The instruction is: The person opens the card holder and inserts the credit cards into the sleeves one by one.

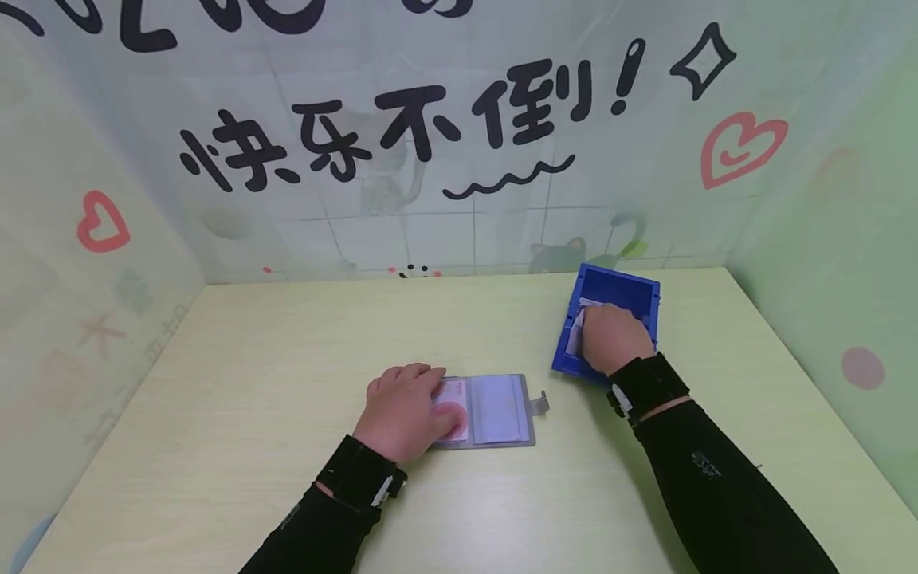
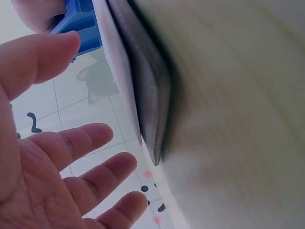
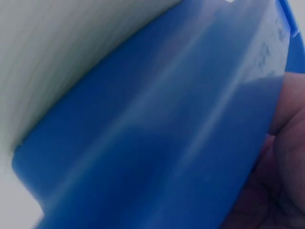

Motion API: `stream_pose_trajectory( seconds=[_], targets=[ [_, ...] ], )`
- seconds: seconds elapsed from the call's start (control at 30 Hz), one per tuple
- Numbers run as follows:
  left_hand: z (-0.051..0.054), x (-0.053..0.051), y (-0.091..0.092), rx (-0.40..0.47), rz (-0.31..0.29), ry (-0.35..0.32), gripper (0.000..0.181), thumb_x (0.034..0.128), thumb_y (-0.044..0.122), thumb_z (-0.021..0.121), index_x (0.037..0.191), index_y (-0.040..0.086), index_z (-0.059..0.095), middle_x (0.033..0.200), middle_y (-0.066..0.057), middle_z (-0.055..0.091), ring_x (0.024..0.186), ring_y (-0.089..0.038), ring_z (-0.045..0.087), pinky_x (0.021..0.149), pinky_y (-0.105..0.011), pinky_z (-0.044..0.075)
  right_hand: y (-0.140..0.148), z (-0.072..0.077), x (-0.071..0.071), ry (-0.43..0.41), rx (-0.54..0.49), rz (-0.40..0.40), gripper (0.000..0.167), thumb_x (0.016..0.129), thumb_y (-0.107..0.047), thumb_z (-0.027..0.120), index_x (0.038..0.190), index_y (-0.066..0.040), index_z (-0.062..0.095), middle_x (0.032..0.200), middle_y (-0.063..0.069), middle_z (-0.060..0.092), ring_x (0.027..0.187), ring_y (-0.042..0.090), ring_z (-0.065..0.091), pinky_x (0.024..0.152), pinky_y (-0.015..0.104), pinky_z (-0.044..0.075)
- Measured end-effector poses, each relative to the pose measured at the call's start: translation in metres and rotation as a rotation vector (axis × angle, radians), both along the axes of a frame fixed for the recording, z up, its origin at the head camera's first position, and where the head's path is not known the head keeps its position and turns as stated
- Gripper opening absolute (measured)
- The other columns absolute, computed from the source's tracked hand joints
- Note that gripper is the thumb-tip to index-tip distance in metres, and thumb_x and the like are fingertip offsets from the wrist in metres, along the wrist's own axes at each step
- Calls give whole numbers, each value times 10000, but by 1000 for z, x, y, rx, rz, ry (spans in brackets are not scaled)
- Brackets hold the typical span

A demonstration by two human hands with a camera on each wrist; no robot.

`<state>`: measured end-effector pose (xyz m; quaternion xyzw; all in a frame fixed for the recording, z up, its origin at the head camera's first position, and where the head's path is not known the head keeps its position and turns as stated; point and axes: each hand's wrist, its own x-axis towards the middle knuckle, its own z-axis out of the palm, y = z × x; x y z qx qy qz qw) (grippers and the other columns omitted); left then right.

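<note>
Fingers (image 2: 97, 136) of the left hand (image 1: 403, 410) are spread at the wallet (image 1: 470, 410).
Whether paper (image 1: 576, 338) in the box (image 1: 618, 290) is pinched by the right hand (image 1: 617, 339) cannot be told; presumably light, limp, best taken by an edge.

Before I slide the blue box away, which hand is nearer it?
Right: the right hand reaches into the blue box; the left hand is apart, at the card holder.

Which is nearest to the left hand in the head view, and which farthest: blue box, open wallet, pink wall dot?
1. Open wallet: at the left hand, partly hidden by it.
2. Blue box: to the right, farther back.
3. Pink wall dot: far right.
</note>
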<state>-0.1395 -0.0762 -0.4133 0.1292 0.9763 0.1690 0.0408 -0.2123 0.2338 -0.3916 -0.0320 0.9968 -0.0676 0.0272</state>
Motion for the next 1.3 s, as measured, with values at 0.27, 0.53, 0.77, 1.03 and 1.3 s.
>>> stream_pose_trajectory(
  seconds=[0.27,0.53,0.77,1.03,1.3],
  targets=[
    [2,1,2,14,-5,-6,627,933,475,716,1441,117,638,1457,-123,614,1371,-415,501,1126,-637,375,1,2,4,36,-26,11,193,1022,-85,539,920,31,655,877,213,718,756,331,694,775,568,611],
    [2,2,2,27,-10,-11,632,937,475,715,1459,131,624,1477,-121,603,1378,-413,502,1133,-631,377,5,12,12,-47,-162,4,242,1037,-36,493,1141,55,692,1081,229,745,896,323,696,896,547,594],
    [3,2,3,40,-14,-8,616,937,449,709,1459,134,624,1479,-121,603,1371,-409,511,1128,-625,384,7,22,24,19,-255,-105,208,1039,-27,506,1159,66,647,1114,261,701,930,371,662,880,560,591],
    [4,3,5,76,-15,-15,635,933,435,703,1486,140,603,1491,-107,600,1390,-391,509,1140,-613,382,3,36,43,205,-420,-211,208,1085,-105,501,1166,48,616,1067,245,658,898,395,624,759,509,561],
    [4,4,6,102,-17,-14,653,930,425,710,1507,149,579,1499,-96,596,1405,-386,505,1155,-609,373,-14,48,58,329,-524,-150,278,1087,-118,539,1292,56,610,1109,231,654,952,388,619,818,539,575]
  ],
)
